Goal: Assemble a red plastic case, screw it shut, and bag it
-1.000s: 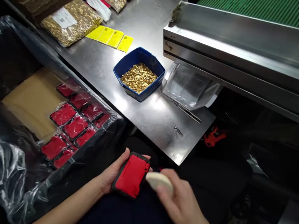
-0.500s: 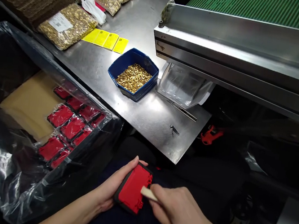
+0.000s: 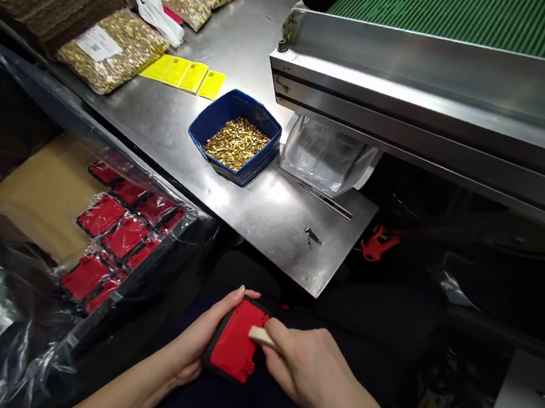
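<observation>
Red plastic part with a black frame: held low over the person's lap, below the near edge of the steel table. The left hand cups it from beneath and from the left, thumb along the upper edge, fingers wrapped under, red face tilted up toward the eyes; judged a grip meant to steady the piece and keep its face open to the other hand.

Pale, cream-coloured tool: pinched in the right hand, fingers curled shut round it, only the blunt tip showing. The tip rests on the red face near its right edge. Whether it is a scraper, a stick or an eraser cannot be told.

Black tray under clear plastic film: stands to the person's left, within reach of the left hand; holds rows of like red parts lying flat, beside a brown sheet of card.

Blue bin: on the table, filled with small brass-coloured pieces, open top toward the person.

Clear bag: hangs or leans under the lip of a steel machine housing, just right of the bin.

Sealed bags of brass-coloured pieces: far side of the table, labelled, laid flat. Yellow slips lie in a row next to them; white gloves lie further back.

Small metal clip: loose on the table near its front corner. Red plastic scrap: beyond the table edge, in shadow.
</observation>
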Tool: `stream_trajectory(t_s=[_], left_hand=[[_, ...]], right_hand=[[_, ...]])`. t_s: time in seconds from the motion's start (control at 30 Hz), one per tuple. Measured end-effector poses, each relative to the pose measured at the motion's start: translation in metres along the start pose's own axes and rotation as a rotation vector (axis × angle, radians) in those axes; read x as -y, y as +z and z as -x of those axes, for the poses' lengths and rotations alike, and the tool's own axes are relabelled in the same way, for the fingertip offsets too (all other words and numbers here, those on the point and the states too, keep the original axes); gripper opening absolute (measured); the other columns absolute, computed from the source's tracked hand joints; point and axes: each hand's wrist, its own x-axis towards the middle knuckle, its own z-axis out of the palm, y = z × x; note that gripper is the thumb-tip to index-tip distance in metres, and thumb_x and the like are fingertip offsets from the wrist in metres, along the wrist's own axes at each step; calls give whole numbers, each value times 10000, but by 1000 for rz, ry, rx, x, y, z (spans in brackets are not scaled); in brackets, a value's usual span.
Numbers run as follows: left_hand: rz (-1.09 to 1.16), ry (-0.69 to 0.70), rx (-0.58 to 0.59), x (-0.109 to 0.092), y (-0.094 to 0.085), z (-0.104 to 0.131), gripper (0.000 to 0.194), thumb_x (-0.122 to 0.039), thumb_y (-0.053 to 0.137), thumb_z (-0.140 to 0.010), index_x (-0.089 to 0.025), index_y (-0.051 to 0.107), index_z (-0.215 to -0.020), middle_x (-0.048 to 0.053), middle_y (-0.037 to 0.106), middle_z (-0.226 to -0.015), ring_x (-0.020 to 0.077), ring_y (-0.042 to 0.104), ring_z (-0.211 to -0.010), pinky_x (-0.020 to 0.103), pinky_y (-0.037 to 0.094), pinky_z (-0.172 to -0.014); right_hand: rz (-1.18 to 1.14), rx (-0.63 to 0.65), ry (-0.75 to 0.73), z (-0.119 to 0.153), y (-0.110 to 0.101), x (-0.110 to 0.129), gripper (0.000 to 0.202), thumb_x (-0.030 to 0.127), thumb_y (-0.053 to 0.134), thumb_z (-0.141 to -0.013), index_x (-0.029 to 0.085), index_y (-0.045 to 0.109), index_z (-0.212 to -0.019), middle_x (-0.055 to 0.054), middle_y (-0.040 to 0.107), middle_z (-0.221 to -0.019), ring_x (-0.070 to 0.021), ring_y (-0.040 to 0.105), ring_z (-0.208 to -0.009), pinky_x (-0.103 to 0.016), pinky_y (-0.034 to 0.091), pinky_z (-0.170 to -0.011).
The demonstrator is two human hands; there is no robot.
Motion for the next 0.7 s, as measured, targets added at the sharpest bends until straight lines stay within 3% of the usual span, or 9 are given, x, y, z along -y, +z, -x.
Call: stream_trajectory(t_s=[0.13,0.27,0.4,0.57,0.7], left_hand=[[40,-15,23,-1,0,0,518,-609,602,-963,-192,655,-1266,114,786,-986,247,747,-875,329,601,-788],[23,-34,-2,-2,-2,0,508,-614,631,-944,-197,670,-1232,86,783,-945,209,728,-762,287,588,-680],[20,-34,-3,-2,-1,0,510,-620,630,-944,-187,669,-1211,115,793,-1001,220,742,-818,299,603,-729],[14,-47,-35,-1,2,-1,490,-616,660,-927,-185,688,-1160,81,776,-886,190,703,-693,269,574,-625],[9,-14,-22,-1,4,-1,473,-615,659,-929,-182,697,-1115,97,785,-964,216,737,-835,282,593,-751]], right_hand=[[9,44,-48,-2,-2,0,39,283,534,-1017,267,562,-995,32,771,-791,-168,724,-619,-280,253,-531],[28,35,-2,-6,-7,0,66,302,522,-1035,270,579,-1041,29,780,-805,-181,740,-657,-285,250,-540],[48,59,-59,-10,-10,-1,64,316,541,-1027,276,592,-1028,32,779,-796,-174,726,-621,-289,237,-532],[75,24,-49,-13,-12,-6,93,324,502,-1053,272,578,-1042,28,774,-793,-176,728,-629,-288,239,-529],[88,46,-118,-18,-12,0,148,374,508,-1052,259,558,-973,31,771,-782,-174,720,-605,-311,200,-518]])
